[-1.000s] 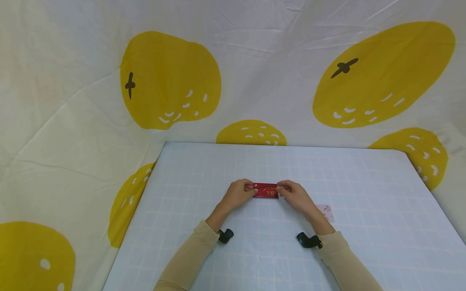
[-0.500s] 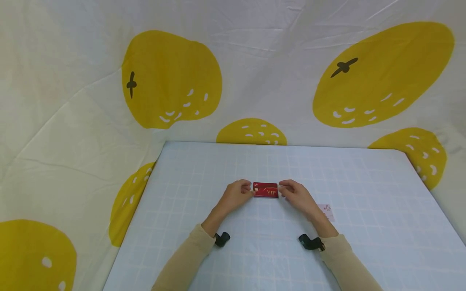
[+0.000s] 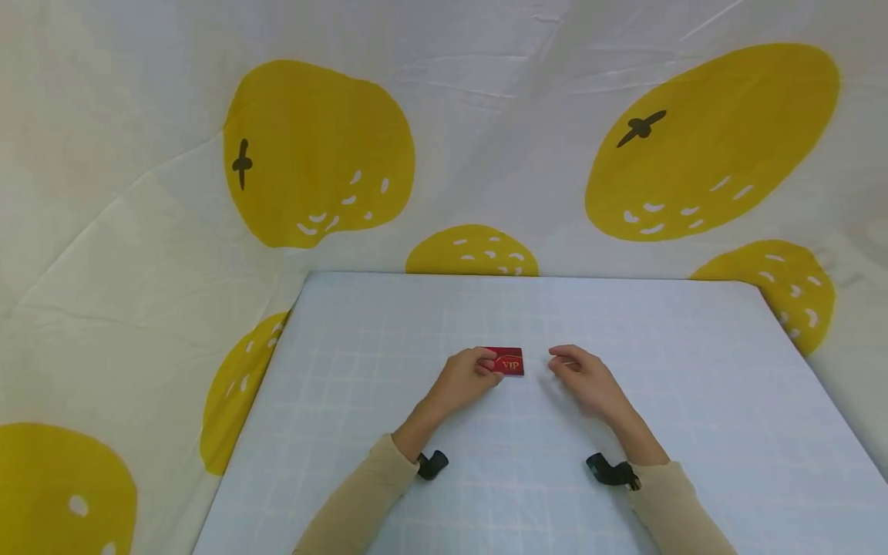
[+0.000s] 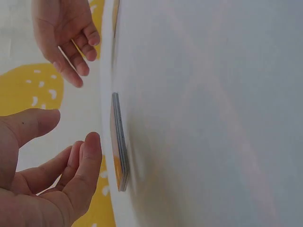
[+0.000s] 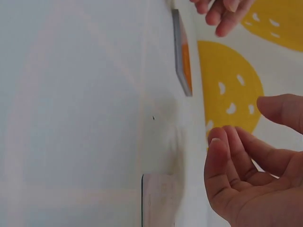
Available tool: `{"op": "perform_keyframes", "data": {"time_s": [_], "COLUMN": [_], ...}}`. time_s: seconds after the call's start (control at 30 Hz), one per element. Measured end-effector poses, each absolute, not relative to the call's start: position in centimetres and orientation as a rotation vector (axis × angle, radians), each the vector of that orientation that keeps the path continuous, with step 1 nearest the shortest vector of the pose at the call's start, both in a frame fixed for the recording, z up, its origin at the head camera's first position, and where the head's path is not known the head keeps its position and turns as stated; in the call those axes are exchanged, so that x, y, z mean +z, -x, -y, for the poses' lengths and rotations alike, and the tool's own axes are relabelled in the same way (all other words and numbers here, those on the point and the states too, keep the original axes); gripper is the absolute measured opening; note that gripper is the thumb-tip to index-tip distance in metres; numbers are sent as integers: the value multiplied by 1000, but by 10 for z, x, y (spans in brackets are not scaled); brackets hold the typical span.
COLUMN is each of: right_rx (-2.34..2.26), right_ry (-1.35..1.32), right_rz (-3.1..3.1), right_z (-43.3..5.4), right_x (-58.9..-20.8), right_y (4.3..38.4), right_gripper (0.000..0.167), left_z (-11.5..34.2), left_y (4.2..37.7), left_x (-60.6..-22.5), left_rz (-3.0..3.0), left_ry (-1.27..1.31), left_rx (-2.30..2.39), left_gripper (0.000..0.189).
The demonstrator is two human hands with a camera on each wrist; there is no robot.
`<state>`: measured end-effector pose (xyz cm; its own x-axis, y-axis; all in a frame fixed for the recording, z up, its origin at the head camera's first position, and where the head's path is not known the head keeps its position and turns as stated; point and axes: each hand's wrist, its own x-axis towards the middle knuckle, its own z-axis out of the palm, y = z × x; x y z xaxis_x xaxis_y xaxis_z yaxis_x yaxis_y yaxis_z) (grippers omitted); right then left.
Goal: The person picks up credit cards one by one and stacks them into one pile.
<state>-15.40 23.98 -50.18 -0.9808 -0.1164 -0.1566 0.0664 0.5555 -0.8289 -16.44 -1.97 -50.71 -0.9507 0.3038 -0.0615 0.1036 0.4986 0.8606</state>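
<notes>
A small stack of red cards (image 3: 512, 362) with "VIP" on top lies flat on the table. My left hand (image 3: 465, 378) hovers at the stack's left part, covering it in the head view. In the left wrist view, this hand's (image 4: 57, 189) thumb and fingers are loosely bent, apart from the layered card stack (image 4: 120, 146). To the right of the stack, my right hand (image 3: 590, 385) is raised with nothing in it. The right wrist view shows its (image 5: 255, 175) fingers spread from the thumb. A pale card (image 5: 161, 201) lies near it, unseen in the head view.
The table (image 3: 388, 324) wears a pale checked cloth. Behind it hangs a white curtain (image 3: 486, 154) printed with yellow fruit. A black wrist camera (image 3: 433, 465) sits at the left sleeve, another camera (image 3: 610, 470) at the right.
My right hand has drawn away to the right from the red cards, while the left has moved over their left part. The pale card has gone out of sight behind the right forearm.
</notes>
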Motion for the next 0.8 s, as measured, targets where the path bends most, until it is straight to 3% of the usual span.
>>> {"op": "perform_keyframes", "data": {"time_s": [0.8], "right_rx": [-1335], "right_ry": [-3], "right_rz": [-2680], "right_z": [-312], "right_x": [-495], "right_y": [126], "right_gripper": [48], "left_z": [-72], "left_y": [159], "left_x": [-506], "left_rz": [-2452], "left_ry": [-650], "left_rx": [1209], "left_gripper": [39]}}
